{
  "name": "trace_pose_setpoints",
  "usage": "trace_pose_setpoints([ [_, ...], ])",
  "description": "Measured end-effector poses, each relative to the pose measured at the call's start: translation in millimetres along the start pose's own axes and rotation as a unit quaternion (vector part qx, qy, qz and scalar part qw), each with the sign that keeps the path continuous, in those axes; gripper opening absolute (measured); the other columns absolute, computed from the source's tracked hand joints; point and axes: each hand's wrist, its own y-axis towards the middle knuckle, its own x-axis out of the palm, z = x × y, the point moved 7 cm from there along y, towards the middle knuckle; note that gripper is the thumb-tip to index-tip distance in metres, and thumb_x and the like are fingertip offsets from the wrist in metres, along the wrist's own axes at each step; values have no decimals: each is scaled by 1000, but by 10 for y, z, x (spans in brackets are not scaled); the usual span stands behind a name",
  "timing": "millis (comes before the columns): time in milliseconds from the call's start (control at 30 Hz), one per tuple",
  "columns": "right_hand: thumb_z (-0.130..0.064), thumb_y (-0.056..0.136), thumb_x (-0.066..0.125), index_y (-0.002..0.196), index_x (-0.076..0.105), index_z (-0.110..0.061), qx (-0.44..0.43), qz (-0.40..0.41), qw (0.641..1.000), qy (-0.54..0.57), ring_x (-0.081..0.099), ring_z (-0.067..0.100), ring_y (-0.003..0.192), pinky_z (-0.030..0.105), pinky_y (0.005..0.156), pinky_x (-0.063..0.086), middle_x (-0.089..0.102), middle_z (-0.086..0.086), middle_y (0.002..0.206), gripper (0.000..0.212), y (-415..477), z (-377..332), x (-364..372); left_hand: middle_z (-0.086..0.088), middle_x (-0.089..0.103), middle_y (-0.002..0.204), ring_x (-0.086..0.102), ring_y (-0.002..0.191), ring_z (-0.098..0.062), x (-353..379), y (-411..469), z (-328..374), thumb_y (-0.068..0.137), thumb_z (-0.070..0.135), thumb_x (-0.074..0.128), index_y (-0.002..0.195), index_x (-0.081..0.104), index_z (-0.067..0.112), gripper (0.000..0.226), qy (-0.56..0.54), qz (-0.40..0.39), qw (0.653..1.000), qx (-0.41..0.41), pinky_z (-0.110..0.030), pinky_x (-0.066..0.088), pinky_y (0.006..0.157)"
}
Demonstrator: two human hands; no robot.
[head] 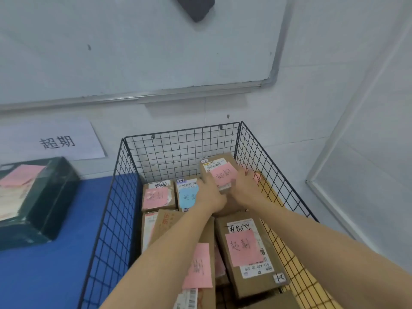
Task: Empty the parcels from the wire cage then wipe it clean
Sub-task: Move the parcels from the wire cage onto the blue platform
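head view: you look down into the wire cage (124,197), which sits against the white wall, still full of parcels.
cage: black mesh, open top, at the 6 o'clock half of the view; a blue surface (55,275) lies beside it at 9 o'clock.
target parcel: the brown box (219,162) with a pink note at the cage's far right corner, about 1 o'clock from the cage's middle, riding higher than its neighbours.
left hand (209,195): fingers wrapped on the box's left edge, grasping it.
right hand (244,186): pressed to the box's right side, fingers curled round the far edge, also grasping it.
other parcels: a pink-noted box (158,197) and a blue-noted one (188,192) at 11 o'clock of the cage, a long box (247,250) at 5 o'clock, more under your forearms.
outside: a dark green parcel (38,197) rests on the blue surface at 9 o'clock.
step in hand: emptying, early on by my judgement; no wiping cloth in sight.
next move: lift the box straight up clear of the rim, then carry it toward 9 o'clock; keep both grips even so it doesn't catch the mesh.
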Motion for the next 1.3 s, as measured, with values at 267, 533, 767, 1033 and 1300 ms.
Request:
trace_pose_setpoints([
  [267,-21,101,39,145,21,-6,-69,80,994,26,54,27,105,29,80,43,29,17,139,50,-370,-644,-437,-11,25,125,28,124,-29,-762,-354,242,85,44,64,149,16,20,84,-69,108,991,44,-42,30,106],
  [533,-27,98,47,148,21,-15,-161,145,975,56,53,26,110,29,82,44,35,13,136,57,-689,-1422,-735,-8,45,140,45,126,-27,-1525,-735,328,88,45,59,147,18,25,74,-136,111,982,73,-38,40,101],
  [767,-37,96,51,147,23,-20,-206,156,965,50,52,26,113,34,93,44,39,11,132,61,-817,-1867,-887,-7,44,144,42,130,-28,-1914,-948,350,96,45,48,151,18,30,64,-173,113,976,69,-41,35,108],
  [1033,-41,95,52,146,29,-15,-206,147,966,43,50,24,118,31,92,43,41,10,136,62,-846,-1872,-944,1,54,134,48,121,-23,-2009,-1001,378,94,40,53,136,44,35,44,-202,125,968,77,-42,39,104],
  [1300,-64,88,47,138,43,-26,-273,186,943,-36,55,13,111,25,74,46,58,-6,128,63,-1026,-1970,-1057,3,52,137,44,127,-20,-2249,-1226,380,96,32,53,144,35,36,51,-163,165,966,119,-28,34,97],
])
